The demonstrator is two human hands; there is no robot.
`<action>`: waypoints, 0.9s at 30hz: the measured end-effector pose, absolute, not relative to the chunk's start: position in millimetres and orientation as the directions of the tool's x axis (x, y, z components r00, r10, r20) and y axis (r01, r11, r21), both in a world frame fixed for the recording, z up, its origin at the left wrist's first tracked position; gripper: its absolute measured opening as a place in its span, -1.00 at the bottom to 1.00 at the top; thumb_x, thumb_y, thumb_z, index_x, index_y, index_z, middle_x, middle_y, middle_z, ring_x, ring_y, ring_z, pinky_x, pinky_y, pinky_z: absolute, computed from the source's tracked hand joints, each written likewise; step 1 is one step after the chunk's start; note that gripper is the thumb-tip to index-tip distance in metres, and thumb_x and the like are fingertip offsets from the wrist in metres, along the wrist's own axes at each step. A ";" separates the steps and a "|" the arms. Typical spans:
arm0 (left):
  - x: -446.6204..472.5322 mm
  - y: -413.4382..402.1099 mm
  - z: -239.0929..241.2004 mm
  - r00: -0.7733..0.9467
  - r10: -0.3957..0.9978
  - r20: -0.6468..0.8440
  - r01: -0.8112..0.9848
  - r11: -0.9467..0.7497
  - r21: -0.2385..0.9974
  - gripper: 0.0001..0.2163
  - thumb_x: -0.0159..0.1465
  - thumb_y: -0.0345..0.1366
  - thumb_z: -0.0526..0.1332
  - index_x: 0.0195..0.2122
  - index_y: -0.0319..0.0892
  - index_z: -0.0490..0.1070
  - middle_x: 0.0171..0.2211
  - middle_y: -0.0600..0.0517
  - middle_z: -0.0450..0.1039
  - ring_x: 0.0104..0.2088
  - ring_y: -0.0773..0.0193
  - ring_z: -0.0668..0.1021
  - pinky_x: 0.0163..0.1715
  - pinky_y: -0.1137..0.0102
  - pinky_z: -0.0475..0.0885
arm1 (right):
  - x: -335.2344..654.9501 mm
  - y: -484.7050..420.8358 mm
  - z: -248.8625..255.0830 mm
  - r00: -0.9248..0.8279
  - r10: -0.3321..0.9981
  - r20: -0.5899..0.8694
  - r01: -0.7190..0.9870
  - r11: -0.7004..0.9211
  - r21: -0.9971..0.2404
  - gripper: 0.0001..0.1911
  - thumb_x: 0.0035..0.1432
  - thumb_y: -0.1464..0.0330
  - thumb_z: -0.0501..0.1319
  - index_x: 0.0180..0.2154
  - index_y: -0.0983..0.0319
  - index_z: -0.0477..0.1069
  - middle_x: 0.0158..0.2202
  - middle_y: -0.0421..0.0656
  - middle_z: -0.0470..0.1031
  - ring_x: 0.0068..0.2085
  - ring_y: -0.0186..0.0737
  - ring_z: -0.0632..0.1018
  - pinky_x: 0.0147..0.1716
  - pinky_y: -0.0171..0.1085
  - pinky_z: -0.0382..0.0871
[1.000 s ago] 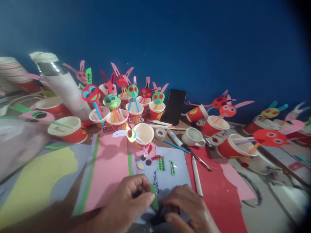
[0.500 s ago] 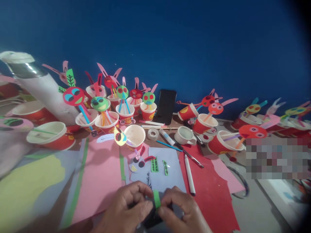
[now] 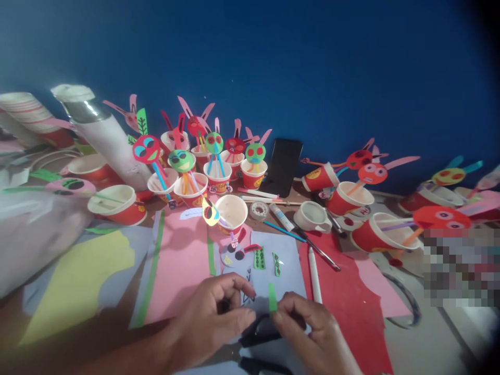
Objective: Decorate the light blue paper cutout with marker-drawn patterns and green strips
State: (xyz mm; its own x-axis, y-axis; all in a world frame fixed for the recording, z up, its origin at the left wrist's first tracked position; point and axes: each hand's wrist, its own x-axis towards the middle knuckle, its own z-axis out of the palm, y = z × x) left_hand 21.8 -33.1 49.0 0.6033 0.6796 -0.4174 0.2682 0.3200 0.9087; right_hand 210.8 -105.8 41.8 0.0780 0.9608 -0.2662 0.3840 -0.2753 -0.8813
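Observation:
My right hand [image 3: 308, 323] pinches the lower end of a small green paper strip [image 3: 272, 296] between thumb and forefinger, and the strip stands upright. Just left of it, my left hand [image 3: 219, 312] is empty, with a gap between thumb and forefinger. Below the hands lies a black-handled tool [image 3: 261, 332], partly covered, which looks like scissors. Ahead of my hands, two green patterned paper pieces [image 3: 259, 258] rest on a grey-blue sheet [image 3: 289, 271] beside a paper face with red ears [image 3: 233, 255].
Red paper cups [image 3: 253, 179] holding paper-faced figures line the back. A white flask [image 3: 105, 140] leans at left; a black phone [image 3: 286, 166] stands against the wall. Pink paper [image 3: 182, 260], red paper [image 3: 344, 291], a white marker [image 3: 314, 276] and a tape roll [image 3: 258, 210] lie around.
My left hand has let go of the green strip and moved apart to the left. The right hand keeps the strip. The whole view has shifted, showing more of the left side.

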 end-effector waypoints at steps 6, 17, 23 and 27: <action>22.6 -35.0 61.6 0.775 0.621 -0.122 0.454 -0.411 0.790 -0.83 0.26 -0.45 0.06 -0.26 -0.13 0.42 -0.37 0.10 0.41 -0.42 0.36 0.44 -0.43 0.54 0.29 | 243.1 -102.0 39.2 0.167 0.955 -0.244 0.499 -0.295 -0.815 -0.61 0.27 0.09 -0.03 -0.50 0.18 0.22 -0.60 -0.30 0.23 -0.54 -0.36 0.29 -0.54 -0.40 0.17; 51.9 -34.1 35.2 0.878 0.301 0.371 0.246 -0.951 0.189 -0.69 0.41 -0.47 -0.08 -0.36 -0.15 0.40 -0.23 0.13 0.52 -0.27 0.28 0.44 -0.27 0.32 0.24 | 240.4 -100.0 9.8 -0.046 0.993 -0.104 0.874 -0.010 -0.485 -0.64 0.27 0.25 0.03 -0.57 0.20 0.26 -0.69 -0.30 0.35 -0.67 -0.44 0.29 -0.63 -0.37 -0.02; 48.4 -37.7 32.5 0.906 0.347 0.243 0.294 -0.928 0.228 -0.69 0.41 -0.40 -0.07 -0.28 -0.13 0.46 -0.12 0.07 0.52 -0.19 0.20 0.43 -0.17 0.27 0.21 | 236.8 -97.6 13.8 -0.036 0.997 -0.062 0.941 0.013 -0.338 -0.75 0.11 0.36 0.15 -0.61 0.18 0.32 -0.71 -0.26 0.45 -0.70 -0.37 0.41 -0.64 -0.30 -0.08; 48.5 -39.5 30.0 0.926 0.349 0.144 0.307 -0.918 0.250 -0.75 0.41 -0.30 0.00 -0.23 -0.12 0.49 -0.08 0.06 0.51 -0.16 0.18 0.44 -0.14 0.26 0.20 | 238.7 -99.6 14.5 -0.029 0.996 -0.082 0.947 0.001 -0.320 -0.70 0.15 0.30 0.16 -0.61 0.18 0.33 -0.71 -0.25 0.45 -0.69 -0.36 0.42 -0.62 -0.29 -0.08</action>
State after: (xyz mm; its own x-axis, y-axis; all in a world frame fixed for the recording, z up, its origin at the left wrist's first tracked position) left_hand 48.5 -39.5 30.0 0.9261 0.3487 0.1442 0.3068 -0.9183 0.2503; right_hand 238.7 -99.6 14.5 -0.0285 0.9962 -0.0822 0.9475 0.0007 -0.3198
